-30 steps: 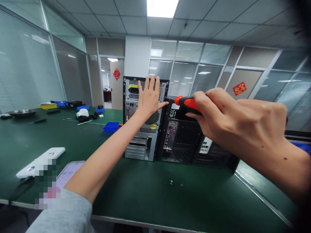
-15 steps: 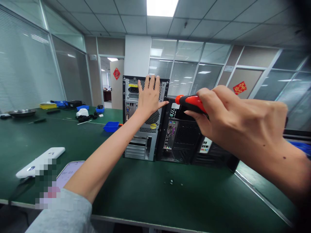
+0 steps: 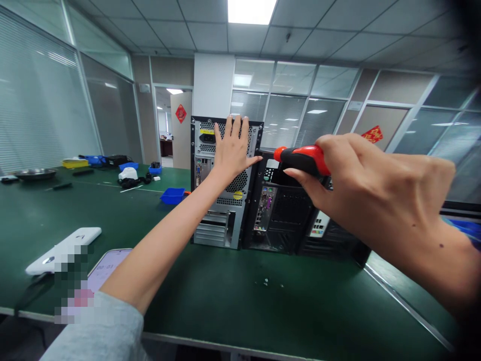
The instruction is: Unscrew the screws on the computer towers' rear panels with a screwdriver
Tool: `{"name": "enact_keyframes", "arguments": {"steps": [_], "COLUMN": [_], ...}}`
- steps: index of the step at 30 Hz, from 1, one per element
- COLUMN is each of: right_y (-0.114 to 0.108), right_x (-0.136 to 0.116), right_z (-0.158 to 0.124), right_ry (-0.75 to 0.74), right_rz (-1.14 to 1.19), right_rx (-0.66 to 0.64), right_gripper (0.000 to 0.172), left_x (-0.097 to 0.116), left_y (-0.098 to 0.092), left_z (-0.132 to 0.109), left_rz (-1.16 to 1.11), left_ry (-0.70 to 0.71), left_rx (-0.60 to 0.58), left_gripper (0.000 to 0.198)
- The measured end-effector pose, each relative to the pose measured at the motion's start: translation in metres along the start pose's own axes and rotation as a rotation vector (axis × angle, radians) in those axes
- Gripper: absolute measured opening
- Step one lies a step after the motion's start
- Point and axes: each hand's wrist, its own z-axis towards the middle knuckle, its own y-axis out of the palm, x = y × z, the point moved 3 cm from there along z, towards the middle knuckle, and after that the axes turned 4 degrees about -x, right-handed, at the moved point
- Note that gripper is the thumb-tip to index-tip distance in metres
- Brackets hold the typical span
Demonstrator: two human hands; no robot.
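Observation:
A computer case (image 3: 214, 200) stands upright on the table, its metal back panel facing me. My left hand (image 3: 232, 153) lies flat with spread fingers against the upper part of that panel, over the power supply area. In my right hand (image 3: 349, 170) is a red and black screwdriver (image 3: 300, 158), gripped by its handle to the right of the case. Its shaft is hidden behind the hand. Behind the screwdriver stands a second, black computer case (image 3: 287, 213), with a further dark case (image 3: 330, 240) on its right.
Tiny light bits (image 3: 266, 282) lie on the green table (image 3: 210, 296) in front of the cases. At left are a white power bank (image 3: 71, 245) and a phone (image 3: 108, 260). A blue tray (image 3: 173, 196) sits beside the case; a metal dish (image 3: 35, 174) is farther back.
My right hand and the screwdriver have shifted slightly to the right, and the grip on the handle has turned a little. My left hand stays on the case.

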Motion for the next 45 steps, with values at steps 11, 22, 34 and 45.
{"name": "enact_keyframes", "arguments": {"steps": [11,22,34,45], "right_y": [-0.001,-0.006,-0.013,-0.013], "right_x": [0.001,-0.003,-0.008,-0.012], "right_z": [-0.001,0.001,0.005,0.009], "right_ry": [0.026,0.068,0.083,0.024], "right_rz": [0.025,0.022,0.081,-0.012], "right_rx": [-0.016,0.000,0.029,0.067], "right_gripper": [0.041,0.049,0.048,0.047], "left_x": [-0.002,-0.002,-0.003,-0.004], "left_y": [0.001,-0.002,-0.003,-0.004], "left_z": [0.000,0.000,0.000,0.000], "left_rz": [-0.047,-0.052,-0.072,-0.062], "left_ry": [0.014,0.011,0.017,0.017], "left_rx": [0.043,0.026,0.057,0.063], "left_gripper": [0.094,0.094,0.090,0.087]}}
